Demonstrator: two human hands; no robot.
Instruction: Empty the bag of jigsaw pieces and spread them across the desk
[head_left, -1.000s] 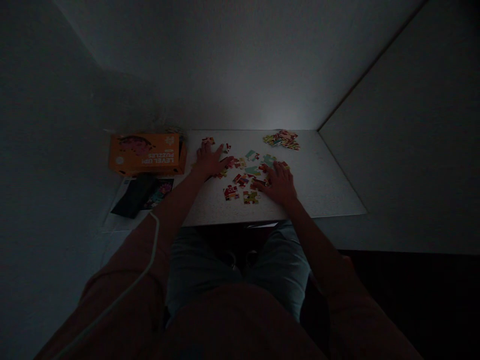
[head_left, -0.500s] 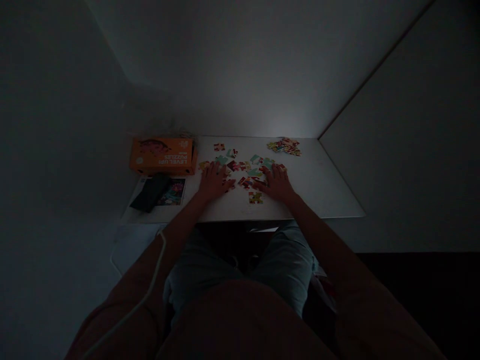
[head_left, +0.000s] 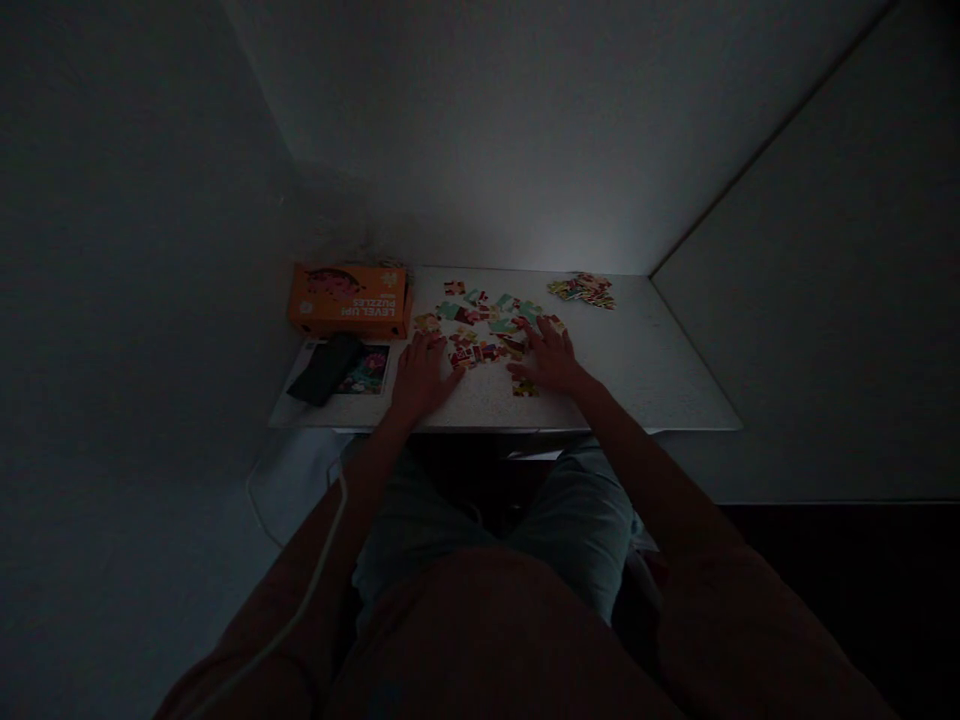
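Loose jigsaw puzzle pieces lie spread over the middle of a white table. At their left edge, my left hand rests with fingers apart and its thumb near a red-patterned piece. My right hand is on the other side, fingers spread, its fingertips at the pieces on the right. Partly under that hand's thumb side lies a yellow-green piece. Neither hand grips anything that I can see; whether the fingertips press on pieces is too dark to tell.
An orange puzzle box stands at the back left, with a dark pouch-like item before it on a colourful picture sheet. A heap of pieces lies at the back right. A pale cable crosses my left arm.
The view has shifted slightly. My left hand has drawn back a little from the pieces, uncovering some. Pieces in the middle lie in a different arrangement, several pushed farther back.
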